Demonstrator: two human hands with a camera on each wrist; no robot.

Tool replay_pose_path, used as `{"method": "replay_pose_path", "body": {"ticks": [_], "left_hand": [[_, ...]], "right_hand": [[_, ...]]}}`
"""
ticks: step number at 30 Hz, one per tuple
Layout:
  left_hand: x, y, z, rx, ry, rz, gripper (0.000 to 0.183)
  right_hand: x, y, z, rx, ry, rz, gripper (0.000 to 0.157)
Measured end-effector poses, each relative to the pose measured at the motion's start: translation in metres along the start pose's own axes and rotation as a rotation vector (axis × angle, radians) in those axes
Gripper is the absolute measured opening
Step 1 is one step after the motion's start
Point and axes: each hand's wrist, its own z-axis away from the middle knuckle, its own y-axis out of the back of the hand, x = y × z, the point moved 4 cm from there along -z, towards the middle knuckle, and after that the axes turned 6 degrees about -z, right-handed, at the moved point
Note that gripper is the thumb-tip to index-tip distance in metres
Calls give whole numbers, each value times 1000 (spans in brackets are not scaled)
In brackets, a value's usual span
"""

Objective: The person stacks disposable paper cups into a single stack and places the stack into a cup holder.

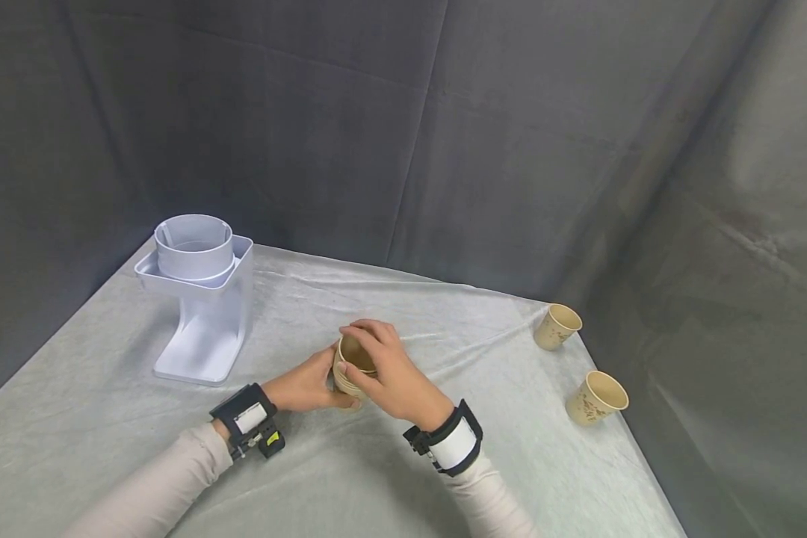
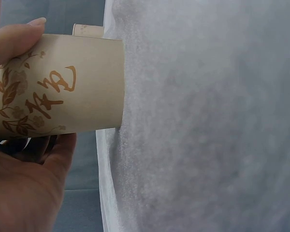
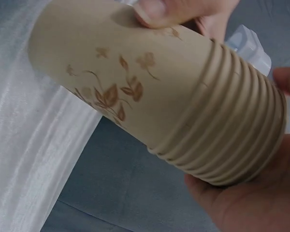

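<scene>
Between both hands, at the middle of the table, stands a stack of nested beige paper cups (image 1: pixel 358 356) with its mouth up. My left hand (image 1: pixel 305 382) grips the lower body of the stack from the left, thumb on the near side. From the right, my right hand (image 1: pixel 398 382) holds the rims at the top, fingers on the far side and thumb on the near one. Several stacked rims (image 3: pixel 227 116) show as ridges in the right wrist view. Brown leaves and lettering (image 2: pixel 50 92) decorate the outer cup in the left wrist view.
Two single paper cups stand upright at the right edge, one farther back (image 1: pixel 557 327) and one nearer (image 1: pixel 595 400). At the back left is a white plastic stand (image 1: pixel 205 329) with a round tub (image 1: pixel 195 254) on top. Grey curtains (image 1: pixel 403 134) enclose the cloth-covered table (image 1: pixel 296 486).
</scene>
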Motion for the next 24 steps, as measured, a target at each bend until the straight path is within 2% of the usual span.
{"method": "replay_pose_path", "body": {"ticks": [3,12,19,24], "left_hand": [[-4,-2,-1,6,-4,2,78],[-37,-9,-4,25,-16,-34,79],[-42,-9,-3,27,-30,-40,82],[-41,-10,-5,35,-16,-27,84]], "right_hand": [[1,-3,0,-4,-12,18,47],[2,-6,-1,-3,-11,20,45],[4,-1,-1,-51,-30,-44,49],[14,15,3,-26,-71,-90,47]]}}
